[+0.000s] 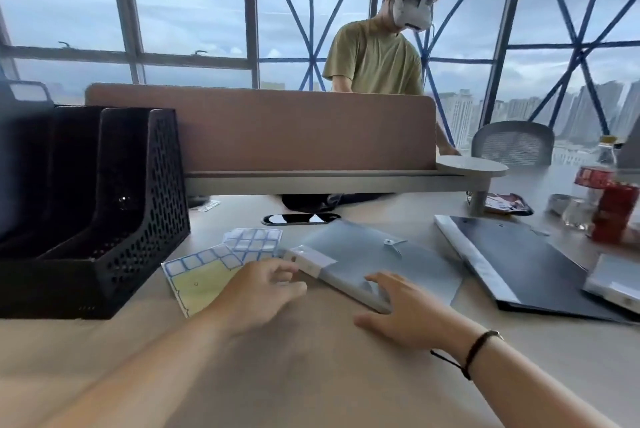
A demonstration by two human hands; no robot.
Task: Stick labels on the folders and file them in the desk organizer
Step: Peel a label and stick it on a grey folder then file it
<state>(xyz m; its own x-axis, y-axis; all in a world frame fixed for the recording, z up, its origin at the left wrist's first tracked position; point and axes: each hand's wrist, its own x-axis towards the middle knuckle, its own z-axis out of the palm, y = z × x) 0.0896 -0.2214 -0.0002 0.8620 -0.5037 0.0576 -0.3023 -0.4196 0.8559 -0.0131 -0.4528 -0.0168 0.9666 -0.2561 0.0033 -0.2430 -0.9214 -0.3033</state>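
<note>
Your right hand (408, 310) lies flat, fingers straight, steadying the grey folder (374, 265), while your left hand's (256, 292) loosely curled fingers reach its labelled spine, apparently holding nothing.

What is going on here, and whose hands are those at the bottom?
The picture comes from a camera worn on a person's head, so you see their own two hands. The left hand reaches toward the end of a grey folder lying on the desk. The right hand rests flat on the folder's near edge, fingers straight. Neither hand clearly holds anything. Beside the folder lie label sheets, and at the left stands a black organizer. A dark folder lies at the right. Another person stands behind the divider.
</note>
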